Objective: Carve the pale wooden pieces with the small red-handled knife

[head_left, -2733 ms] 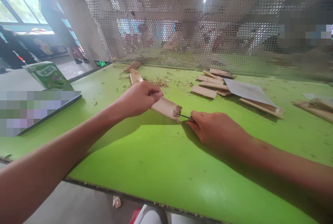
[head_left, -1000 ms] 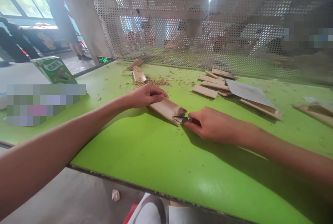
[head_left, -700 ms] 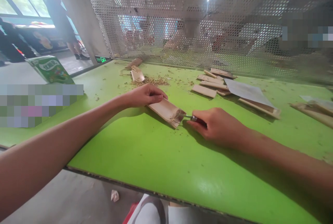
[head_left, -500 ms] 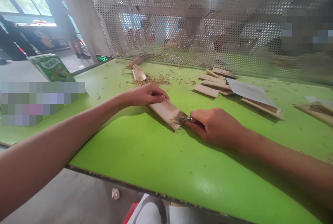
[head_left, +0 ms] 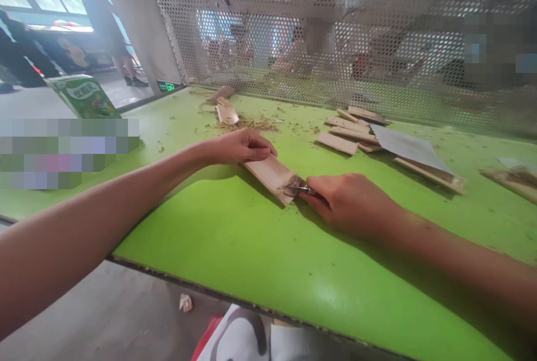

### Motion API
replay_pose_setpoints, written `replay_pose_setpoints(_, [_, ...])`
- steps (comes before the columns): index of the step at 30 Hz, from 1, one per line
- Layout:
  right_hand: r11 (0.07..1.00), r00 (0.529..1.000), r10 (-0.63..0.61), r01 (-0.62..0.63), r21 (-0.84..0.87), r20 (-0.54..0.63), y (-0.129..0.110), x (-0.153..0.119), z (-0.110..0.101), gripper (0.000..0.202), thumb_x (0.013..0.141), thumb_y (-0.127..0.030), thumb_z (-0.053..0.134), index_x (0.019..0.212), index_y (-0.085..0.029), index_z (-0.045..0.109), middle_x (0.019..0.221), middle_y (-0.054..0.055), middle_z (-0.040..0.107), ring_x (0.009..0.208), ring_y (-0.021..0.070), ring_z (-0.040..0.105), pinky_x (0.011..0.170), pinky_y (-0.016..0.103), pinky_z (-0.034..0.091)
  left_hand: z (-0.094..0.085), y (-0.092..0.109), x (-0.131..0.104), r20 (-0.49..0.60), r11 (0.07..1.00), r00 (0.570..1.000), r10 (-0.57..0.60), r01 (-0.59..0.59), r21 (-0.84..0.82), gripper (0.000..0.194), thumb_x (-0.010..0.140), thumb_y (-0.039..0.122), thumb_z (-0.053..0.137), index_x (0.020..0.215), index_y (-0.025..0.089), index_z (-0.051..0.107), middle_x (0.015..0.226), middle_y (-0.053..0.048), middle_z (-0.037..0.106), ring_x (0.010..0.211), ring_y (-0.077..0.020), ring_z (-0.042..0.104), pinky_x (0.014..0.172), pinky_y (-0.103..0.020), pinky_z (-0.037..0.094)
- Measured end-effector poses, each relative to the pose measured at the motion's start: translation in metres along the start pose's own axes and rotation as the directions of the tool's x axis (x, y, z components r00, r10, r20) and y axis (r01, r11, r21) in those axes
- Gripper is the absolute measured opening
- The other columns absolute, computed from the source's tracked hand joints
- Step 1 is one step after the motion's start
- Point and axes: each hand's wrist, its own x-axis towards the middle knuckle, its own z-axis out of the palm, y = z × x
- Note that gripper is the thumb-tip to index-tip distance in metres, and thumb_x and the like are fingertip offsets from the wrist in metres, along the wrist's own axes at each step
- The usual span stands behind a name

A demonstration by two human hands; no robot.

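Observation:
My left hand (head_left: 248, 145) is closed over the far end of a flat bamboo strip (head_left: 268, 175) that lies slantwise on the green table (head_left: 235, 260). Its near right end carries rough, darker fibres. There, my right hand (head_left: 350, 198) grips a carving tool (head_left: 309, 190) with a metal shaft; its handle is mostly covered by my fingers. The tool's metal head meets the strip's end, though its exact shape is hard to make out. Beyond my left hand sit a pile of shavings (head_left: 255, 124) and a short curled bamboo piece (head_left: 227, 112).
Several bamboo pieces (head_left: 337, 143) lie at the back right, partly under a sheet of paper (head_left: 413, 147). A green carton (head_left: 86, 97) stands at the left. A perforated metal screen (head_left: 268, 70) closes off the table's back. People (head_left: 119, 31) stand beyond, at far left.
The view has shifted slightly, so the scene sits a little higher and to the right. The tool head has turned a little at the strip's end; both hands keep their hold.

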Motion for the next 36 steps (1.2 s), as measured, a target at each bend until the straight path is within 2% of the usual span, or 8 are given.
replay_pose_setpoints(7, [0.996, 0.990, 0.064, -0.071, 0.052, 0.126, -0.010, 0.000, -0.008, 0.042, 0.096, -0.043, 0.035, 0.079, -0.016, 0.062, 0.060, 0.005, 0.060, 0.045, 0.0114, 0.040, 0.048, 0.029, 0.020, 0.002, -0.002, -0.001, -0.004, 0.998, 1.000, 0.010, -0.010, -0.054, 0.030, 0.085, 0.038, 0.056, 0.092, 0.014, 0.073, 0.075, -0.004, 0.068, 0.062, -0.0098, 0.053, 0.058, -0.021, 0.037])
replay_pose_setpoints(11, [0.953, 0.958, 0.088, -0.161, 0.257, 0.272, -0.006, 0.002, -0.016, 0.040, 0.094, -0.045, 0.038, 0.075, -0.018, 0.062, 0.059, 0.003, 0.060, 0.043, 0.0100, 0.041, 0.046, 0.027, 0.022, 0.004, 0.001, -0.002, -0.078, 0.999, 0.997, 0.014, -0.018, -0.048, 0.031, 0.085, 0.039, 0.057, 0.091, 0.013, 0.073, 0.075, -0.004, 0.068, 0.063, -0.0100, 0.053, 0.058, -0.021, 0.038])
replay_pose_setpoints(15, [0.890, 0.924, 0.032, -0.200, 0.410, 0.382, 0.003, 0.005, -0.022, 0.040, 0.093, -0.048, 0.040, 0.075, -0.018, 0.059, 0.062, 0.001, 0.061, 0.046, 0.0104, 0.045, 0.044, 0.025, 0.024, 0.004, 0.004, -0.002, -0.100, 0.999, 0.994, 0.034, -0.034, -0.003, 0.034, 0.086, 0.041, 0.056, 0.089, 0.012, 0.073, 0.071, -0.003, 0.066, 0.059, -0.0092, 0.050, 0.055, -0.022, 0.035])
replay_pose_setpoints(18, [0.892, 0.952, 0.057, -0.183, 0.412, 0.300, 0.004, 0.002, -0.021, 0.040, 0.093, -0.048, 0.041, 0.073, -0.018, 0.057, 0.061, 0.001, 0.059, 0.048, 0.0102, 0.044, 0.046, 0.025, 0.025, 0.003, 0.007, -0.002, -0.107, 0.999, 0.993, 0.041, -0.037, 0.036, 0.032, 0.086, 0.039, 0.055, 0.087, 0.012, 0.073, 0.069, -0.003, 0.065, 0.057, -0.0087, 0.048, 0.055, -0.022, 0.034])
replay_pose_setpoints(21, [0.937, 0.980, 0.150, -0.184, 0.296, 0.134, -0.003, -0.003, -0.015, 0.037, 0.094, -0.043, 0.041, 0.073, -0.017, 0.057, 0.059, 0.001, 0.058, 0.047, 0.0101, 0.042, 0.048, 0.026, 0.024, 0.002, 0.011, -0.003, -0.099, 0.998, 0.995, 0.015, -0.009, 0.057, 0.032, 0.086, 0.039, 0.054, 0.087, 0.013, 0.072, 0.072, -0.003, 0.065, 0.060, -0.0100, 0.050, 0.056, -0.022, 0.035])
replay_pose_setpoints(23, [0.960, 0.984, 0.151, -0.167, 0.222, 0.090, -0.008, -0.006, -0.012, 0.034, 0.094, -0.040, 0.041, 0.075, -0.017, 0.058, 0.060, 0.002, 0.059, 0.047, 0.0103, 0.042, 0.048, 0.026, 0.023, 0.001, 0.014, -0.005, -0.107, 0.997, 0.994, -0.008, 0.017, 0.079, 0.033, 0.087, 0.040, 0.053, 0.089, 0.013, 0.072, 0.072, -0.003, 0.065, 0.062, -0.0107, 0.050, 0.057, -0.023, 0.035])
replay_pose_setpoints(29, [0.982, 0.986, 0.153, -0.158, 0.099, 0.061, -0.013, -0.005, -0.009, 0.032, 0.094, -0.039, 0.041, 0.079, -0.019, 0.061, 0.064, 0.003, 0.064, 0.047, 0.0118, 0.044, 0.049, 0.027, 0.021, 0.003, 0.026, -0.007, -0.154, 0.986, 0.987, -0.038, 0.062, 0.152, 0.033, 0.087, 0.039, 0.051, 0.082, 0.013, 0.070, 0.063, 0.000, 0.057, 0.057, -0.0096, 0.045, 0.055, -0.024, 0.032])
replay_pose_setpoints(36, [0.983, 0.983, 0.175, -0.178, 0.051, 0.064, -0.012, -0.005, -0.007, 0.031, 0.094, -0.038, 0.039, 0.083, -0.020, 0.061, 0.064, 0.003, 0.064, 0.046, 0.0118, 0.044, 0.048, 0.026, 0.020, 0.007, 0.036, -0.007, -0.223, 0.983, 0.972, -0.079, 0.113, 0.145, 0.030, 0.086, 0.036, 0.052, 0.076, 0.013, 0.068, 0.064, 0.000, 0.057, 0.057, -0.0096, 0.046, 0.055, -0.024, 0.032])
